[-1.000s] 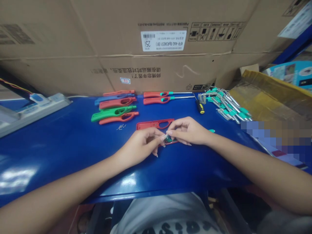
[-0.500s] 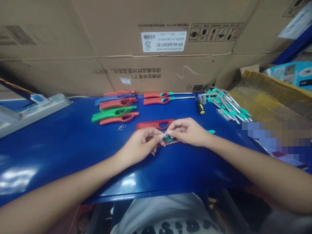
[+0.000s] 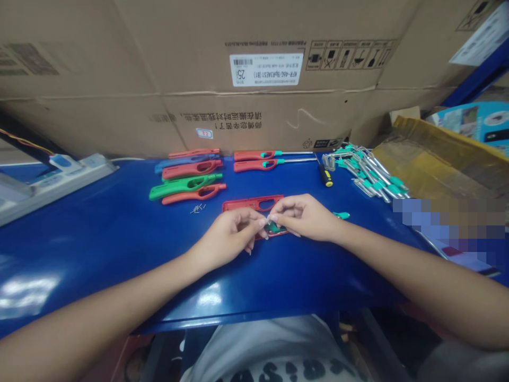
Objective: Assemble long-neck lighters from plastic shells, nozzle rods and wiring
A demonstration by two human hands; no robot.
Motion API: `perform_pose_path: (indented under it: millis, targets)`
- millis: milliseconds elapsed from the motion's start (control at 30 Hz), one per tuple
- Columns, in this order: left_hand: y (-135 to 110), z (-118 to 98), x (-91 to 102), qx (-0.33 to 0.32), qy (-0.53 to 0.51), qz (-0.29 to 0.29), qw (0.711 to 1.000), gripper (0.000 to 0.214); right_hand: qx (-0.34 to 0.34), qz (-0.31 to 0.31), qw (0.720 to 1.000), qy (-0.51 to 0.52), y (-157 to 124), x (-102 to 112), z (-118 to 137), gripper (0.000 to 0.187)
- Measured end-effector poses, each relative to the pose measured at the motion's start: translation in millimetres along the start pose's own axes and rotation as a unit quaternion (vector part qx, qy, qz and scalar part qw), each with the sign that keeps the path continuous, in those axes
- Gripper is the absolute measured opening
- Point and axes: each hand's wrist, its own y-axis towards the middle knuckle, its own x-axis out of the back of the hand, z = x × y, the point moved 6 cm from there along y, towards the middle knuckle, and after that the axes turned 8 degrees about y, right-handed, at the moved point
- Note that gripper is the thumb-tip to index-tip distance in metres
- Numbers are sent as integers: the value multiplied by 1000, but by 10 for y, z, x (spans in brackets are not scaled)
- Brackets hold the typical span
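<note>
Fingertips of my left hand (image 3: 238, 229) and my right hand (image 3: 299, 215) meet in a pinch around a small pale part (image 3: 267, 219), mostly hidden by the fingers. Directly below them lies a red lighter half-shell (image 3: 260, 236) holding a green trigger piece (image 3: 274, 227); my hands cover much of it. Just behind is another red half-shell (image 3: 242, 203), flat on the table. A green tip with metal (image 3: 342, 215) shows to the right of my right hand.
Red, blue and green lighter shells (image 3: 185, 184) lie back left, near small screws (image 3: 198, 208). Two red lighters (image 3: 254, 165) with metal rods lie behind. A screwdriver (image 3: 327, 178), a pile of green-and-metal rods (image 3: 376, 172), a cardboard box (image 3: 437, 154) and a power strip (image 3: 59, 183) surround them.
My right fingertips have moved slightly left, closer to my left fingertips, and less of the small pale part shows. The lighter parts on the table stay put.
</note>
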Motion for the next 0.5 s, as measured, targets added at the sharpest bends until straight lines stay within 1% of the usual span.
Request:
perform_pose_path:
  millis: [100, 267, 500]
  targets:
    - [0, -3, 10, 1, -11, 6, 1000, 30, 11, -3, 1000, 6, 4, 20, 18, 36]
    - [-9, 1, 18, 1, -10, 5, 1000, 33, -2, 6, 1000, -6, 6, 44, 22, 38]
    - [-2, 2, 22, 4, -14, 9, 1000, 33, 5, 4, 1000, 9, 14, 56, 17, 40]
